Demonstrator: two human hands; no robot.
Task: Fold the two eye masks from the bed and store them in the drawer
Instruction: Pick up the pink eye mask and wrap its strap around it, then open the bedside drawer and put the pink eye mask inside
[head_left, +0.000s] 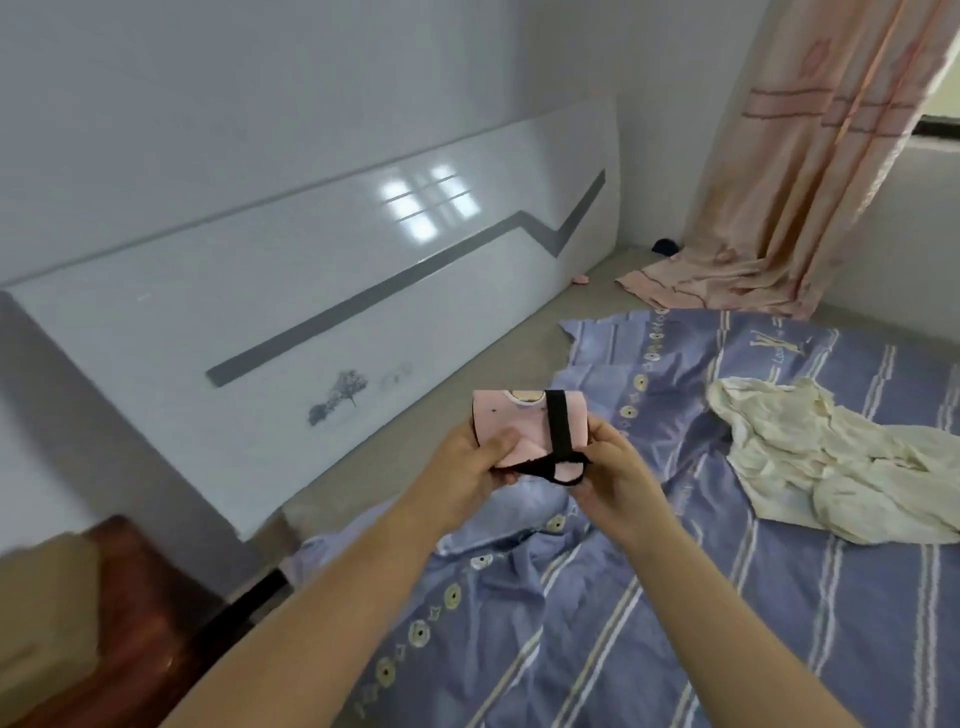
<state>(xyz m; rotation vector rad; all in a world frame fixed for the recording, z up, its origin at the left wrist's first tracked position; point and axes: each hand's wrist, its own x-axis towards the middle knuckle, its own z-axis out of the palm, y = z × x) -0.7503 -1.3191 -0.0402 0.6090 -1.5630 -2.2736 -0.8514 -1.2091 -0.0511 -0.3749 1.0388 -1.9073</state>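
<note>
A pink eye mask with a black elastic strap is held up above the bed, folded over so the strap runs down its front. My left hand grips its left side with the thumb pressed on the fabric. My right hand holds the right edge and the loose loop of strap at the bottom. A second eye mask is not visible in this view.
The bed has a blue striped sheet; a crumpled cream cloth lies on its right side. A glossy white headboard runs along the left. A brown wooden nightstand stands at lower left. A pink curtain hangs at the far right.
</note>
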